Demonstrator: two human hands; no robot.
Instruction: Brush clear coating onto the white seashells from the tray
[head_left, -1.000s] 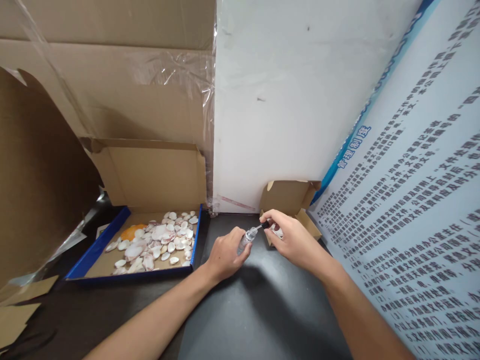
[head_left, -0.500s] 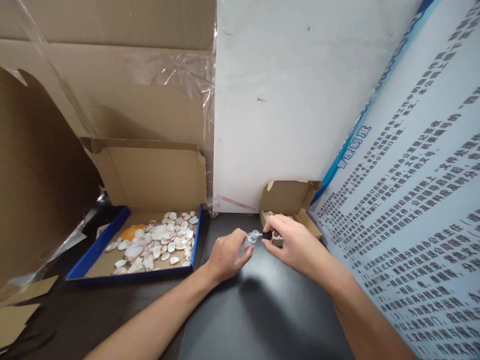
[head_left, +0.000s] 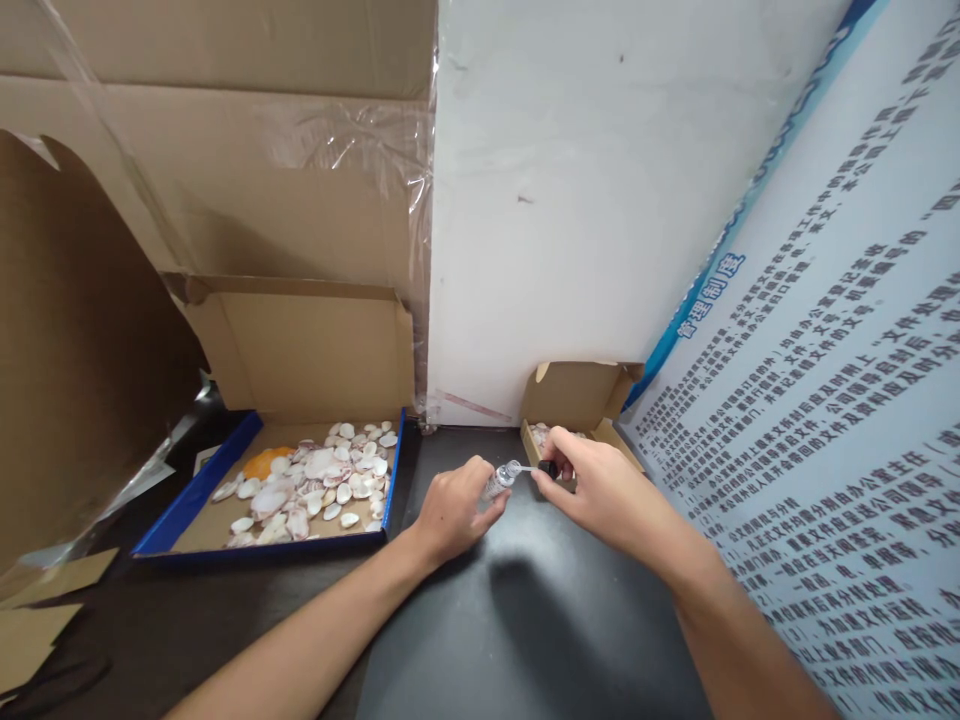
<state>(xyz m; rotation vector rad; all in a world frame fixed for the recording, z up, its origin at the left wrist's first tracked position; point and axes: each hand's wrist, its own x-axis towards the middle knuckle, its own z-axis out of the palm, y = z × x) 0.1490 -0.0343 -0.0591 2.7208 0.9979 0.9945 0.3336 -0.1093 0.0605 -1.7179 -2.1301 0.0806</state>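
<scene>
Between my two hands, above the dark mat, is a small clear bottle (head_left: pixel 501 479). The fingers of my left hand (head_left: pixel 452 510) are wrapped round it, and its mouth tilts right. My right hand (head_left: pixel 596 478) pinches a black dropper cap (head_left: pixel 548 469). From this cap a thin clear stem (head_left: pixel 528 468) points left, its far end at the bottle's mouth; whether the tip is still inside cannot be told. A small cardboard box (head_left: pixel 581 385) with its lid up stands just behind my right hand, which partly hides the shells in it.
Left of my hands, a blue-edged open box (head_left: pixel 397 475) holds many white shells (head_left: pixel 319 465) and an orange one (head_left: pixel 266 463). Behind rise a cardboard sheet (head_left: pixel 300 200) and a white panel (head_left: pixel 600 200). A printed board (head_left: pixel 825 400) leans at right. Cardboard pieces (head_left: pixel 34 640) lie at left.
My right hand has moved slightly right with the black cap, and more of the clear stem shows outside the bottle's mouth. My left hand holds the bottle in nearly the same place.
</scene>
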